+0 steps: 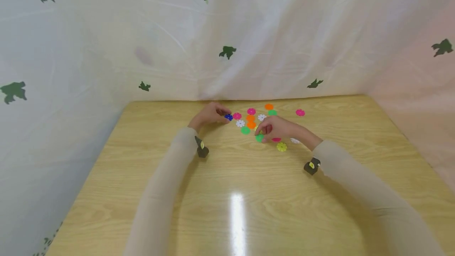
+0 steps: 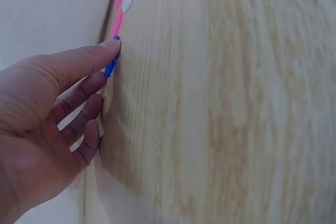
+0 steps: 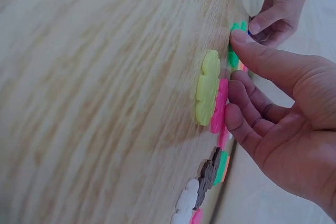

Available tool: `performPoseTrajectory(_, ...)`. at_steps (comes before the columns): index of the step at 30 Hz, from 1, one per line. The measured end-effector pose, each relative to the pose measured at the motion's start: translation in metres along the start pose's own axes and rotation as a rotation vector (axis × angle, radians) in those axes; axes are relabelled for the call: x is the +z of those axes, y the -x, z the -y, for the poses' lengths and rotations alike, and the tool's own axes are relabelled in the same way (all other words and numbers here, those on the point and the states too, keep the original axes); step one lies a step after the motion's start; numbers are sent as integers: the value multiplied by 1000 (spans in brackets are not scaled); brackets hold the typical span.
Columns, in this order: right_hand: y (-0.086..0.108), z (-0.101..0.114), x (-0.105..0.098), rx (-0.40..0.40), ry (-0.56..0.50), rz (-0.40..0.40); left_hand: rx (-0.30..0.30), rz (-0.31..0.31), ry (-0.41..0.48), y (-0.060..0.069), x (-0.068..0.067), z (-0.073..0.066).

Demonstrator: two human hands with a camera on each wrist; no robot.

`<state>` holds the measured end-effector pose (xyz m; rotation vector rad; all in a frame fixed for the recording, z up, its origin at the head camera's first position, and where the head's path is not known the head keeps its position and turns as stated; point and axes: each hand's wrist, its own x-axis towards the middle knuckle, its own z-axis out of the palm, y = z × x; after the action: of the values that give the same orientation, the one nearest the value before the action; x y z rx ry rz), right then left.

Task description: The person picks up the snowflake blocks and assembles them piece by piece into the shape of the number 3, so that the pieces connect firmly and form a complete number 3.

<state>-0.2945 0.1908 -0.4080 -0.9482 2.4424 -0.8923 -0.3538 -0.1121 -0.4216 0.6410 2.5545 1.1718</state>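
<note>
A dark blue flower-shaped plastic disc (image 1: 228,117) is pinched at its edge by my left hand (image 1: 210,113), near the table's back edge. In the left wrist view, the thumb covers part of the blue disc (image 2: 109,68), and the other fingers of the left hand (image 2: 47,98) curve loosely below it. My right hand (image 1: 278,127) holds a green flower-shaped disc (image 1: 259,138) between thumb and forefinger. The thumb overlaps that green disc (image 3: 233,59) in the right wrist view; the forefinger is mostly hidden there. A yellow disc (image 1: 282,147) and a partly covered pink disc (image 1: 276,140) lie beside the right hand.
Several more discs lie between and beyond the hands on the wooden table (image 1: 220,177), including pink (image 1: 251,111), orange (image 1: 269,106) and white ones (image 1: 240,123). One pink disc (image 1: 300,112) lies apart at right. A patterned curtain (image 1: 170,58) hangs behind the table.
</note>
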Motion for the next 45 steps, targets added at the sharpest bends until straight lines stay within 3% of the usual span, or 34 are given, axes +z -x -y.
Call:
performPoseTrajectory(15, -2, -1, 0, 59, -43, -12, -23, -18, 5, 0, 2, -2)
performPoseTrajectory(29, 1, -6, -2, -3, -157, -34, -83, -147, 108, 2, 1, 1)
performPoseTrajectory(35, 2, -6, -5, 10, -158, -81, -108, -180, 258, 5, 0, 8)
performPoseTrajectory(41, 0, -9, -11, 17, -266, -129, -117, -188, 461, 8, 2, 15)
performPoseTrajectory(45, -4, -9, -14, 66, -308, -199, -126, -183, 562, 13, 3, 13)
